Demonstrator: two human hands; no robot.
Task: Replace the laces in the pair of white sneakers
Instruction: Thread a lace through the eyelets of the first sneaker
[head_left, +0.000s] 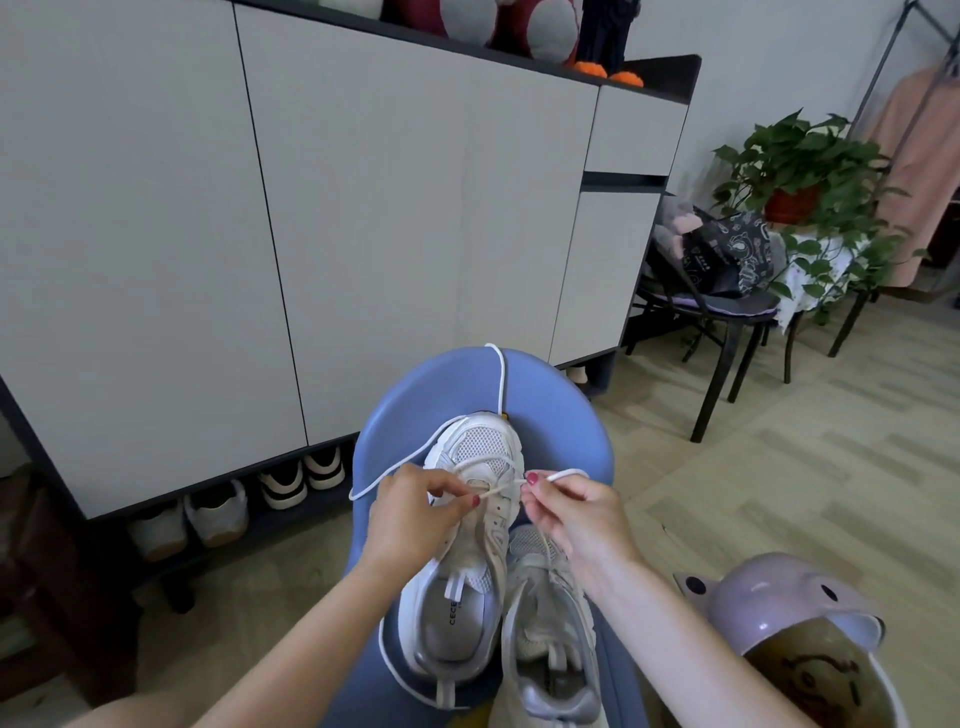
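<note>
Two white sneakers lie on a blue stool (561, 415). The left sneaker (467, 561) points away from me, and its upper eyelets hold no lace. The right sneaker (550, 639) lies beside it, nearer to me. A white lace (501, 384) runs through the left sneaker's front eyelets and loops over the stool's far edge. My left hand (415, 514) pinches one lace strand over the eyelets. My right hand (571, 514) pinches the other strand at the sneaker's right side, its end sticking out to the right.
A tall white cabinet (363, 234) stands just behind the stool, with several shoes (280, 483) in its open bottom shelf. A purple pig-shaped bin (795, 618) stands at my right. A dark chair (727, 332) with a bag and a potted plant (800, 171) are at the back right.
</note>
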